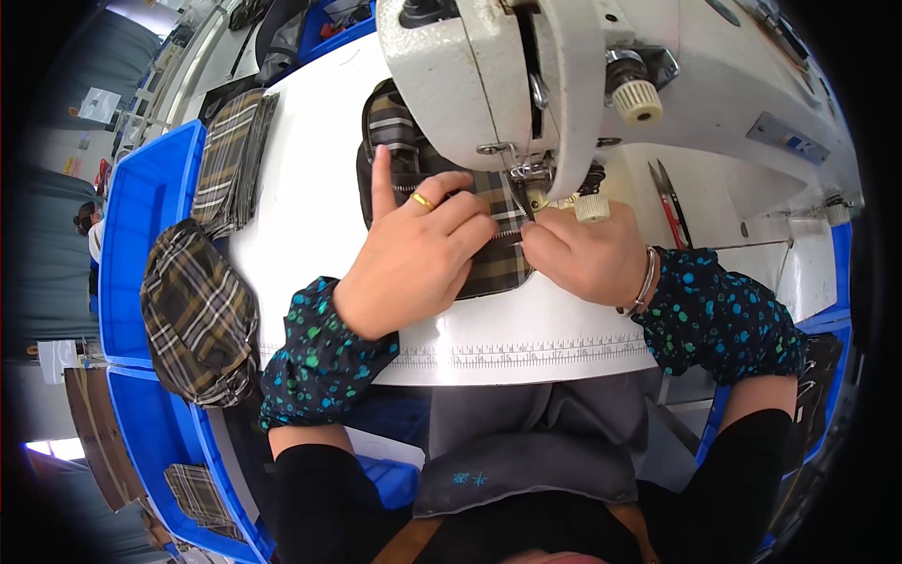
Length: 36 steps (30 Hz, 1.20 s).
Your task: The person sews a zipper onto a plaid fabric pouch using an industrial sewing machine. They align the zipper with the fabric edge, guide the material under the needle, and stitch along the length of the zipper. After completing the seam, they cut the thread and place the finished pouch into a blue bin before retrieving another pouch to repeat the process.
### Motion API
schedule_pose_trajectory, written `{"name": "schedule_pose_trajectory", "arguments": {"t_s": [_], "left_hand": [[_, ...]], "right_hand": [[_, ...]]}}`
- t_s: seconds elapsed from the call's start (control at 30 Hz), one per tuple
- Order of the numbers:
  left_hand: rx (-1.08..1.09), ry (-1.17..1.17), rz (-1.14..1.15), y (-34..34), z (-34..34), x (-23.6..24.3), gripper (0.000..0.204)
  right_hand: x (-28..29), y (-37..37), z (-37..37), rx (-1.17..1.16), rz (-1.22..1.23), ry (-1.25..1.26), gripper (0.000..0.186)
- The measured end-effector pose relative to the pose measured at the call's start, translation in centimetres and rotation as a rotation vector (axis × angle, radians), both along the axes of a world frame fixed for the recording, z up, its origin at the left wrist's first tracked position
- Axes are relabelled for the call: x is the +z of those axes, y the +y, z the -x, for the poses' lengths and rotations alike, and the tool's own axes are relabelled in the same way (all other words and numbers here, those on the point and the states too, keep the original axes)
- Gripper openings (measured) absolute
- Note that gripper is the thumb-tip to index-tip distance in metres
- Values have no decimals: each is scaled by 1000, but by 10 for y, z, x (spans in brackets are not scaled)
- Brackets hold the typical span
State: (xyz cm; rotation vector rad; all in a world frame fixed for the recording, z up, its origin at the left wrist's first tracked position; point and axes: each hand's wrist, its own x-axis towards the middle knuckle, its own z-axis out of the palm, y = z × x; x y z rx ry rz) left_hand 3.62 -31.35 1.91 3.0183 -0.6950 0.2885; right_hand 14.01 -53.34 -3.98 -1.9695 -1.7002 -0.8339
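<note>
The plaid bag piece (498, 274) lies on the white table (315, 179), back from the middle of its front edge and partly beneath the head of the sewing machine (470, 70), and the work looks to be partway through a seam. The left hand (413, 246) rests on the piece with its index finger stretched out toward the back edge of the table and the other fingers bent; whether it grips a fold underneath, I cannot tell. The right hand (581, 252) is drawn narrow, thumb and fingers pinching the zipper (508, 234) just beside the presser foot (532, 173). Dark edging already borders the piece, and the zipper lies across it, so cutting and some joining seem done; how much of the zipper is stitched down is hidden by the hands and the machine. Left to do, I judge, is the rest of this seam, then perhaps closing the bag into shape. By the left edge of the table, a stack of plaid panels (230, 164) appears to await sewing, while a fuller, rounded plaid pouch (199, 315) nearer the front looks further along. The scissors (669, 202) lie toward the right edge, untouched, so any thread trimming seems not yet in hand
</note>
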Motion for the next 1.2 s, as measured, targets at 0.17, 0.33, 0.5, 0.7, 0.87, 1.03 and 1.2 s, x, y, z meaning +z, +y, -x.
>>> {"name": "schedule_pose_trajectory", "arguments": {"t_s": [0.17, 0.33, 0.5, 0.7, 0.87, 1.03, 1.2], "left_hand": [[39, -179, -61, -5, 4, 0, 24], [-97, -449, 13, -6, 1, -9, 28], [-54, -499, -31, -18, 12, -11, 17], [66, -399, -88, -35, 31, -10, 25], [61, -352, -55, -45, 35, -21, 30], [73, -157, 50, -44, 30, -29, 23], [83, -128, 117, -43, 25, -27, 22]], "right_hand": [[-1, 4, -1, -11, -57, 63, 19], [1, 5, 2, -46, -28, 59, 22], [3, 0, 4, 1, 7, 74, 16], [3, -20, 52, -4, 236, 26, 28], [5, -20, 61, 2, 229, 24, 28], [4, -21, 64, 30, 229, 31, 28], [2, -21, 61, 46, 227, -2, 29]]}}
